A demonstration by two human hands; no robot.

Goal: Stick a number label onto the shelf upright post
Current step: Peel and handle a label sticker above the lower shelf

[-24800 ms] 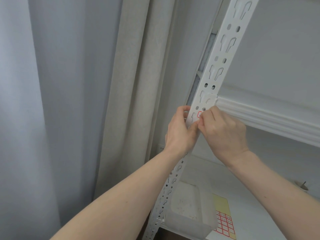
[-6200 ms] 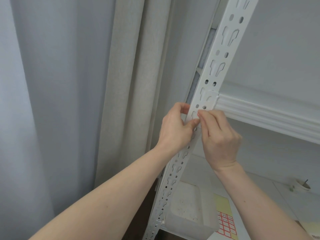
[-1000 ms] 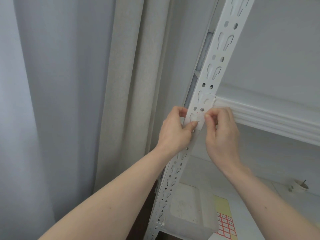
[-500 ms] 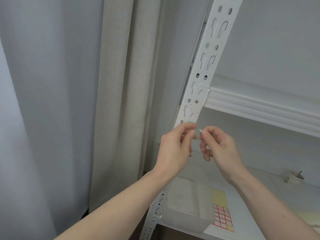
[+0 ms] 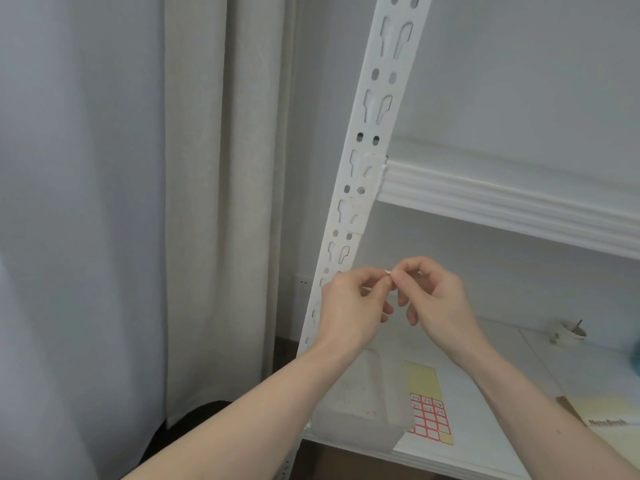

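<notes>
The white slotted upright post [image 5: 375, 109] rises at the centre, with a shelf beam [image 5: 502, 202] joining it on the right. My left hand [image 5: 353, 306] and my right hand [image 5: 429, 296] meet in front of the post's lower part, below the beam. Between their fingertips sits a tiny white label [image 5: 388, 271], seen edge-on; my right thumb and forefinger pinch it, and my left fingertips touch it. A faint red speck shows on the post [image 5: 352, 198] where the hands were earlier. The yellow label sheet [image 5: 427, 407] with red-bordered stickers lies on the lower shelf.
A clear plastic box [image 5: 360, 407] stands on the lower shelf [image 5: 485, 445] beside the sheet. A notebook [image 5: 609, 415] lies at the right, a small cup [image 5: 573, 330] at the back. Curtains [image 5: 207, 202] hang left of the post.
Both hands came down off the post to a spot below the beam, carrying the small label away from it. The camera tilted down a little.
</notes>
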